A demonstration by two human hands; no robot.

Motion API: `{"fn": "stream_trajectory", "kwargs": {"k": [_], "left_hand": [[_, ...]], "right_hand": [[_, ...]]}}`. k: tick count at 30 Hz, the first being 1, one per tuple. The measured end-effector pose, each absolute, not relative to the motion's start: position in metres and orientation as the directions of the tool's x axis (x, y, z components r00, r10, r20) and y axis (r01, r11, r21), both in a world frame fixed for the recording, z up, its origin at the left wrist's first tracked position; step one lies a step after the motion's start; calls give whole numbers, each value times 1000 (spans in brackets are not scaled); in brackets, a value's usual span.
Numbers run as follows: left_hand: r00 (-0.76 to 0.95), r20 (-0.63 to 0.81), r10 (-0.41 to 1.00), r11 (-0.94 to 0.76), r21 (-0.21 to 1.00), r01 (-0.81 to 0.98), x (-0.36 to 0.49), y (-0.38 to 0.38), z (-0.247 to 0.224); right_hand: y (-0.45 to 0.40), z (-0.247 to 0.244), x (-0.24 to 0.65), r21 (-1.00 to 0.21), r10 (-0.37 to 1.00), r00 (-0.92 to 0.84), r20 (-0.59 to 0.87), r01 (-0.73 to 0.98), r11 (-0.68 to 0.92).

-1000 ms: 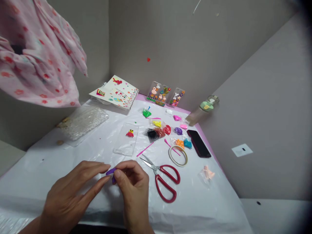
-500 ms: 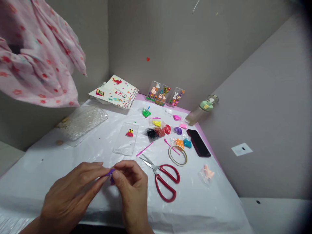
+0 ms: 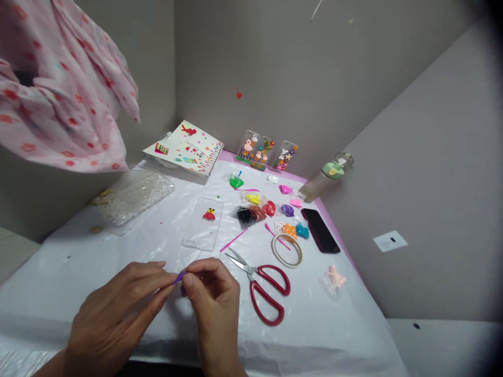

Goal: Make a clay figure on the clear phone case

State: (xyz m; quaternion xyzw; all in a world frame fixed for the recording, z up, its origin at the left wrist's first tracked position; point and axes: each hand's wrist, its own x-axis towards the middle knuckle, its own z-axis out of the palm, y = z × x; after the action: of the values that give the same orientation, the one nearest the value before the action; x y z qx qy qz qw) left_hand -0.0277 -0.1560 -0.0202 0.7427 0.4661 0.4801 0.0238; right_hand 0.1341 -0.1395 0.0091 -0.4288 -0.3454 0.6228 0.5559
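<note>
Over the front of the table, my left hand (image 3: 118,303) and my right hand (image 3: 214,301) meet and pinch a small piece of purple clay (image 3: 179,277) between their fingertips. Part of the clay is hidden behind the right thumb. Beyond the hands lies a clear phone case (image 3: 196,233) bearing a small red and yellow clay figure (image 3: 209,214). Red-handled scissors (image 3: 251,271) rest partly open to the right of my right hand, their blades pointing toward the case. A pink modelling tool (image 3: 233,240) lies between the case and the scissors.
Several bags of coloured clay (image 3: 257,212), a tape roll (image 3: 274,251) and a phone (image 3: 320,230) lie to the right. A bottle (image 3: 320,183) and decorated cases (image 3: 247,149) stand at the back. Bubble wrap (image 3: 137,199) is at left; pink cloth (image 3: 78,94) hangs above it.
Both hands keep their pinch on the purple clay, with only a slight shift to the right. Everything on the table stays where it was.
</note>
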Motion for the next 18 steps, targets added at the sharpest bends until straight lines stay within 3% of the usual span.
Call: {"fn": "stream_trajectory", "kwargs": {"k": [10, 13, 18], "left_hand": [[110, 678, 727, -568, 504, 651, -30, -159, -24], [5, 630, 777, -485, 593, 643, -29, -160, -26], [-123, 426, 896, -299, 786, 542, -21, -160, -17]], "right_hand": [[-139, 7, 134, -920, 992, 14, -129, -375, -114], [-139, 8, 134, -922, 992, 18, -125, -372, -109], [-139, 9, 134, -913, 997, 7, -71, -404, -62]]}}
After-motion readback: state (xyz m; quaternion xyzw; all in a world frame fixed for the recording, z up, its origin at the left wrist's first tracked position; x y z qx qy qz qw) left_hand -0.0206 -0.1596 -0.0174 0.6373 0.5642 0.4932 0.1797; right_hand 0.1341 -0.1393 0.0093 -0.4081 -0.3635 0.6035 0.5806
